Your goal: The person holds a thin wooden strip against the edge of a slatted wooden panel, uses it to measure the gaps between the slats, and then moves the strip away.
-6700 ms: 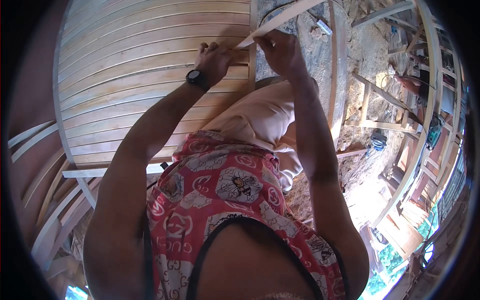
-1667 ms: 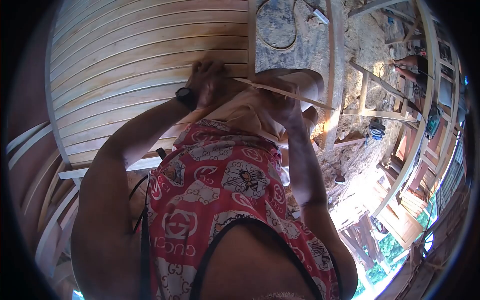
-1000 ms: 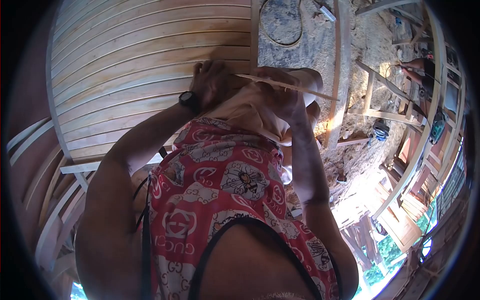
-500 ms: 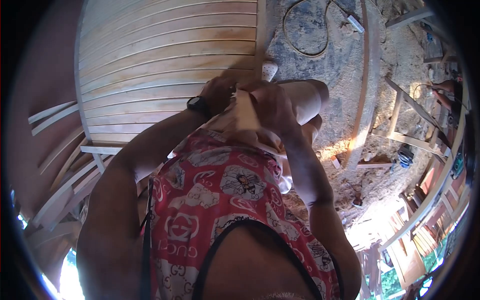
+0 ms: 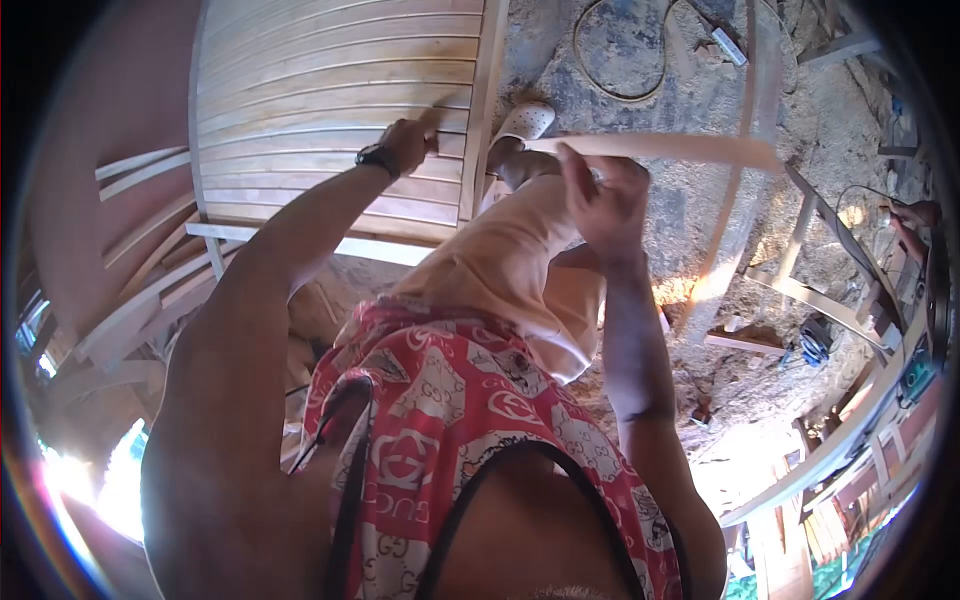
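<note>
My left hand, below a black wristwatch, is over the slatted wooden panel. Its fingers are curled closed, and a blurred brownish shape extends past them; I cannot tell what it is. My right hand is raised to the right of my knee, its fingers closed round a long, thin wooden strip. The strip runs sideways above the dusty floor, blurred by motion. Between my hands are my leg in tan shorts and a foot in a white clog beside the panel's edge.
Wooden strips lie at the left by a brown board. A cable loop and a white connector block are on the floor ahead. A wooden frame stands at the right, with another person's hand beyond it.
My hands were together over my lap with a pale wooden piece. Now they are apart: the left has moved left over the panel, the right outward with the strip.
</note>
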`<state>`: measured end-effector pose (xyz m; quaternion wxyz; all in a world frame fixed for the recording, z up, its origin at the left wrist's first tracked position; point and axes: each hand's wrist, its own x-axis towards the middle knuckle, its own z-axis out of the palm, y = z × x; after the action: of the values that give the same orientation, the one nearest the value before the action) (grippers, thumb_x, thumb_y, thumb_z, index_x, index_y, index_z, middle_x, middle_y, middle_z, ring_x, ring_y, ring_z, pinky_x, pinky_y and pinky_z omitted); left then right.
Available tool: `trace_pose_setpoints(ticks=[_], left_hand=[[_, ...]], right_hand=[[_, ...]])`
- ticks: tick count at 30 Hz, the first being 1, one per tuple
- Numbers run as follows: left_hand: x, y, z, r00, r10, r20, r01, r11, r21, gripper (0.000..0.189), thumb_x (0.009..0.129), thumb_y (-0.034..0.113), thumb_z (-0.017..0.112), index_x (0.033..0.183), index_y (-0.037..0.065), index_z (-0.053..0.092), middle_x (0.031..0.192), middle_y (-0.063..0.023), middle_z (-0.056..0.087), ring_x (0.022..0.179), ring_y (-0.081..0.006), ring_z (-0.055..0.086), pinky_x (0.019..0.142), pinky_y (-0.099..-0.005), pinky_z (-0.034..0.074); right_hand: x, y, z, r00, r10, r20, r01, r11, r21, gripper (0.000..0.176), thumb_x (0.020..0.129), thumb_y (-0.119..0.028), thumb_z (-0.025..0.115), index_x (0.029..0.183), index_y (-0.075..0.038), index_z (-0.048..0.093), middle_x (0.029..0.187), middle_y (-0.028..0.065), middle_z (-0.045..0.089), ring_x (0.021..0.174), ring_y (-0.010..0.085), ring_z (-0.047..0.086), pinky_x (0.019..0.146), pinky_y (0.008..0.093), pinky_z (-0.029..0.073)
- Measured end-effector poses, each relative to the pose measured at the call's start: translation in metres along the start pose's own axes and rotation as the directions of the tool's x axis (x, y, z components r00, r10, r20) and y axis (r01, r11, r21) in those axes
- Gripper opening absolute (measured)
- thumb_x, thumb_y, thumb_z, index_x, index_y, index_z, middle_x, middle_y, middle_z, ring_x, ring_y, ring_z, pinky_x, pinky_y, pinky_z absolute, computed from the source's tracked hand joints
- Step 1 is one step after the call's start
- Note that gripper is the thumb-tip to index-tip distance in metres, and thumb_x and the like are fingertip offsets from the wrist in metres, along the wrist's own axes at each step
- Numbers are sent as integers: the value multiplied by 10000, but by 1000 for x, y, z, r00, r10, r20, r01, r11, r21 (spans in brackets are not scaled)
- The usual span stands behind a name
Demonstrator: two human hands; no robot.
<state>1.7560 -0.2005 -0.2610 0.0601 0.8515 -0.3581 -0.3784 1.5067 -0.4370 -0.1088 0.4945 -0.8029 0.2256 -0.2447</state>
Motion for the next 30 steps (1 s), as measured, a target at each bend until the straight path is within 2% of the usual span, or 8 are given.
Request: trace_pose_setpoints(ticks=[3,4,11,13,16,19,22,30], left_hand=[[-2,-10,16,976,85,-199,-82,996,20,254,846,222,792,1078,133,739,906,-127,749,879,-340,742,800,-463,589],[-4,-9,17,930,162,-329,-162,986,28,358,816,203,820,1155,130,731,986,-138,749,941,-353,734,831,-466,588],[-24,2,25,888,37,-459,-8,998,65,539,808,254,857,1310,155,688,1094,-122,707,1032,-357,693,898,-475,562],[-29,2,29,883,-1,-468,15,1000,26,442,837,299,853,1214,109,721,1064,-126,704,1075,-360,678,887,-487,566],[-32,2,29,882,2,-471,24,999,49,386,832,311,845,1149,104,768,1121,-98,729,1064,-329,700,916,-456,568],[-36,-1,34,880,0,-475,13,1000,25,332,832,314,847,1059,80,784,1144,-93,738,1065,-320,706,911,-444,578],[-38,-9,44,826,94,-556,-65,995,72,308,853,317,835,1040,78,783,1145,-80,747,1046,-314,717,909,-440,586],[-62,-15,47,868,243,-434,-164,963,214,430,926,343,742,1260,82,669,1374,-87,546,1286,-329,541,1077,-501,469]], right_hand=[[-23,3,-31,987,-161,16,160,956,-248,64,929,-94,783,955,-51,743,853,131,773,720,301,746,637,396,574],[-27,-7,-39,996,-1,93,18,983,-182,142,945,-99,776,1072,-42,804,907,143,796,781,272,779,699,367,586],[-50,-29,-11,979,-90,182,123,976,-182,108,957,-131,765,1014,-46,801,883,134,779,743,277,751,685,352,555],[-47,-31,5,970,-59,235,107,974,-199,123,962,-135,761,1014,-32,800,881,143,785,766,260,767,700,340,563],[-41,-23,40,950,174,260,-183,983,8,146,980,-135,740,1045,-22,807,890,167,796,787,213,781,725,321,580],[-33,-3,75,978,-51,200,54,999,-8,84,968,-130,736,976,-59,779,776,121,755,637,261,728,578,364,554],[-31,10,104,980,-132,146,125,990,58,56,958,-114,743,987,-69,760,798,123,760,661,279,738,595,370,572],[-26,15,137,962,-178,208,188,982,-27,93,933,-70,755,1021,-96,745,828,124,764,694,295,747,611,395,588]])
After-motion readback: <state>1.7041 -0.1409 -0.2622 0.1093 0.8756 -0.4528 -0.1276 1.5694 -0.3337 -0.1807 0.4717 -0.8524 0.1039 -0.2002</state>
